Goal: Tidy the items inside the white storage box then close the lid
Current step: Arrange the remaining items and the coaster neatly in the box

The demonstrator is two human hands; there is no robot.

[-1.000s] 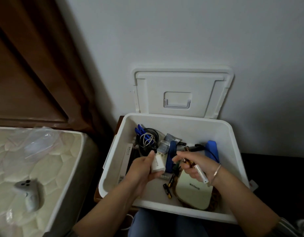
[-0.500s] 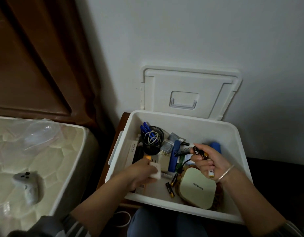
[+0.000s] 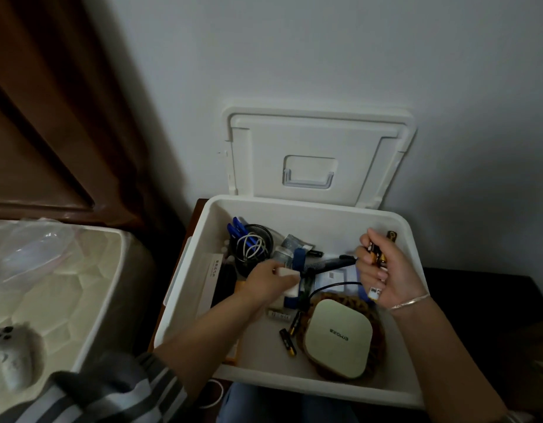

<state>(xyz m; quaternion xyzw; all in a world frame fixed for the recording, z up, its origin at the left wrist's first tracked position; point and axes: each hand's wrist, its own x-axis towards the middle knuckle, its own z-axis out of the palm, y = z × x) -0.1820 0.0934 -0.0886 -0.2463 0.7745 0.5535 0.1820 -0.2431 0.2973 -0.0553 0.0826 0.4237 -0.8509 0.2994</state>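
The white box stands open. Near its front edge a loose battery lies almost front to back. At the middle the left hand pinches a white block; the right hand grips some batteries. The lid stands upright behind the far edge.

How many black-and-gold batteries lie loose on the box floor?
2: the front battery and the rear battery just behind it, both left of the pale green case. The right hand grips more; others may hide under clutter.
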